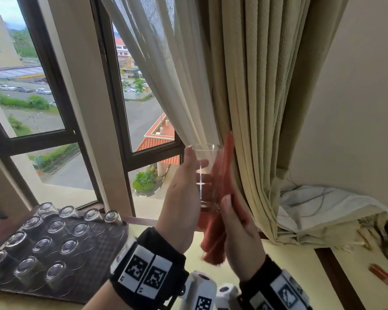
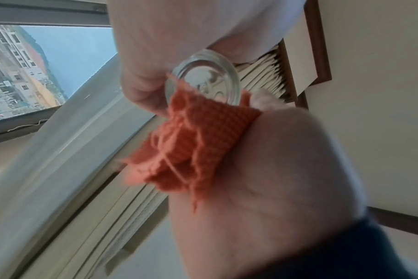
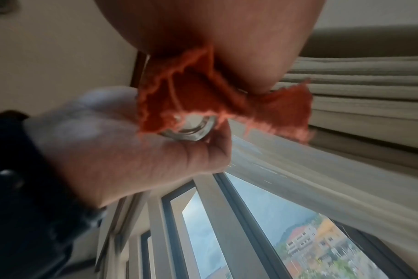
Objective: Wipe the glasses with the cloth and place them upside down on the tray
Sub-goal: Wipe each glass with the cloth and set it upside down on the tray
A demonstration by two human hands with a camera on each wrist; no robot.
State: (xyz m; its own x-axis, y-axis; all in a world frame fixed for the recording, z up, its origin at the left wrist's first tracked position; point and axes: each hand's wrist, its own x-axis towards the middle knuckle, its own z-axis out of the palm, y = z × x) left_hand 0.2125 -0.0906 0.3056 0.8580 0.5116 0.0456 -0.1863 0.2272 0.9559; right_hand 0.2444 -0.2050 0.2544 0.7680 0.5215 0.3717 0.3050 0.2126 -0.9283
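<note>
I hold a clear glass (image 1: 205, 175) upright in the air in front of the curtain. My left hand (image 1: 184, 191) grips its left side, thumb near the rim and fingers showing through the wall. My right hand (image 1: 240, 231) holds a folded orange cloth (image 1: 220, 198) against the glass's right side, thumb on the near face. The left wrist view shows the glass base (image 2: 203, 79) with the frayed cloth (image 2: 191, 141) under it and my right hand (image 2: 274, 179). In the right wrist view, the cloth (image 3: 203, 98) covers part of the base (image 3: 191, 128) beside my left hand (image 3: 131, 151).
A dark tray (image 1: 103, 242) at the lower left carries several glasses (image 1: 56, 227) standing upside down. Beige curtains (image 1: 244, 108) hang right behind the hands, and the window (image 1: 143, 108) lies beyond. A white bundle (image 1: 323, 204) and red sticks (image 1: 383, 278) lie on the table at right.
</note>
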